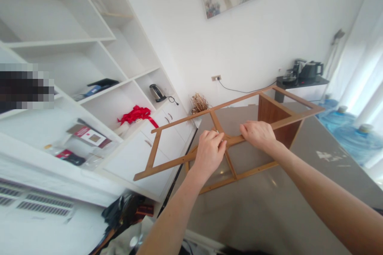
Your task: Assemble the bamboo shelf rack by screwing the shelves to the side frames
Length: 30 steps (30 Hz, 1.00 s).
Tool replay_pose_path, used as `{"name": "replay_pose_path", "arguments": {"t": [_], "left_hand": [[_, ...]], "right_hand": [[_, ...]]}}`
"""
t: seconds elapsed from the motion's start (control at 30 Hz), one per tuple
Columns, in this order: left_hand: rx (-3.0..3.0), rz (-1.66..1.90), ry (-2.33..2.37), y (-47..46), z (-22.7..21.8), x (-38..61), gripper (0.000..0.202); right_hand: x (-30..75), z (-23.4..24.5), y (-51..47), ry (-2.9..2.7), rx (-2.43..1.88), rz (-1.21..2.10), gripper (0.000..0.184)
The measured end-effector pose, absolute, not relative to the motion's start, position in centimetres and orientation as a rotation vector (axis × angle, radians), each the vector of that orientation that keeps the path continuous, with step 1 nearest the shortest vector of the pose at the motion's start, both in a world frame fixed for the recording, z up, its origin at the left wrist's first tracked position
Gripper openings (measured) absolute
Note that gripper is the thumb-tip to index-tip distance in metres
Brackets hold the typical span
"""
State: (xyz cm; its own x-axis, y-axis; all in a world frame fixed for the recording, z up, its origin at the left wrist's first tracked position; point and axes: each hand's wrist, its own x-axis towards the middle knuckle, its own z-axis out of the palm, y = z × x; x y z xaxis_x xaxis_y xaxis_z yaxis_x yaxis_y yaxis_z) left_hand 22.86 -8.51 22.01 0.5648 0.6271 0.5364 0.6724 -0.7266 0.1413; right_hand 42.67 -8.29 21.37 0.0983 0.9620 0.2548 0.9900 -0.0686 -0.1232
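Note:
A light-brown wooden frame point(167, 164) with long rails and crossbars lies tilted over the grey tabletop point(317, 175). Toward its right end, a solid brown wooden panel point(266, 109) joins the rails. My right hand point(259, 133) is closed round the middle rail, just left of that panel. Close by on the left, my left hand point(209, 149) is closed at the joint of rail and crossbar. A thin pale bit shows by its fingertips, too small to name; the fingers hide the rest.
White shelves point(128, 79) on the left hold a kettle point(157, 93), red cloth point(136, 114) and a box point(89, 135). Large blue water bottles point(363, 141) stand beyond the table's right edge. A low cabinet point(311, 87) at the back carries another kettle point(311, 70). A black bag point(125, 209) lies lower left.

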Motion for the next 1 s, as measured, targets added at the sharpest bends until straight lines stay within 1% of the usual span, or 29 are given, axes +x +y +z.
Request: {"name": "replay_pose_path", "arguments": {"t": [0.07,0.17,0.23,0.3,0.37,0.47,0.5,0.57,0.6,0.67,0.8,1.0], "left_hand": [[-2.732,-0.929,-1.125,-8.5,21.6,23.0,0.025],[-2.726,-1.126,-1.245,-8.4,21.2,23.2,0.030],[-2.746,-1.226,-1.323,-8.2,21.1,23.2,0.022],[-2.813,-1.233,-1.325,-8.1,21.2,23.2,0.012],[-2.859,-1.236,-1.341,-8.0,21.3,23.1,0.013],[-2.806,-1.324,-1.546,-8.1,21.4,23.0,0.024],[-2.797,-1.321,-1.608,-8.1,21.5,23.0,0.022],[-2.816,-1.243,-1.655,-8.0,21.6,23.0,0.009],[-2.835,-1.184,-1.646,-7.9,21.8,23.0,0.008],[-2.872,-1.049,-1.616,-7.6,22.3,23.1,0.017],[-2.961,-0.785,-1.551,-7.1,23.8,23.3,0.020],[-2.995,-0.551,-1.046,-7.3,24.8,22.8,0.020]], "right_hand": [[42.7,21.4,-8.3,-1.941,-2.121,-0.151,0.047],[42.7,21.4,-8.2,-1.948,-2.125,-0.147,0.047],[42.7,21.3,-8.2,-1.955,-2.124,-0.146,0.047],[42.7,21.3,-8.2,-1.957,-2.125,-0.146,0.048],[42.7,21.4,-8.2,-1.953,-2.127,-0.146,0.048],[42.7,21.4,-8.2,-1.951,-2.124,-0.146,0.048],[42.7,21.5,-8.2,-1.952,-2.123,-0.146,0.048],[42.7,21.4,-8.2,-1.950,-2.120,-0.150,0.048],[42.7,21.4,-8.2,-1.948,-2.119,-0.153,0.048],[42.7,21.3,-8.1,-1.942,-2.118,-0.160,0.048],[42.8,21.2,-8.2,-1.947,-2.110,-0.167,0.048],[42.9,21.1,-8.8,-1.973,-2.079,-0.187,0.047]]}}
